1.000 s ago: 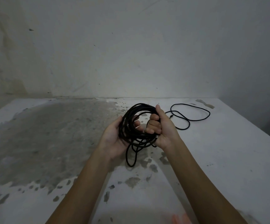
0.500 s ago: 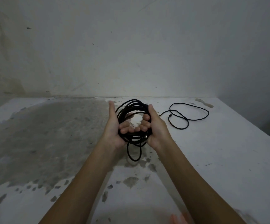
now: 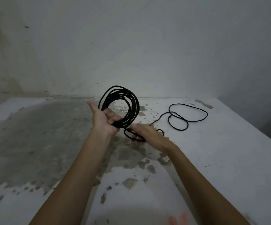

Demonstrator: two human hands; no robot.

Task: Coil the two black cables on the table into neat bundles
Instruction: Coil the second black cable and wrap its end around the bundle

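Coiled cable: the black coil (image 3: pixel 134 111) is standing upright as a round ring of many strands, lifted off the table (image 3: pixel 229 159) near its middle and reaching up in front of the far wall (image 3: pixel 131 46).
Left hand: the left hand (image 3: pixel 104 121) is gripping the coil at its lower left, fingers (image 3: pixel 113 118) curling tightly round the bunched strands while the thumb is sticking out toward the far left.
Right hand: the right hand (image 3: pixel 146 133) is hovering low, just right of the coil's bottom and nearer the camera, lying over a small loose loop (image 3: pixel 126 134) of black cable. It is blurring, so I cannot tell whether its fingers are pinching that loop or lying apart.
Loose cable: a loose black cable (image 3: pixel 187 125) is lying in open curves on the table to the far right, one run trailing toward the right hand. Whether it is joining the coil cannot be told.
Table: its white surface is showing grey worn patches, mostly on the left.
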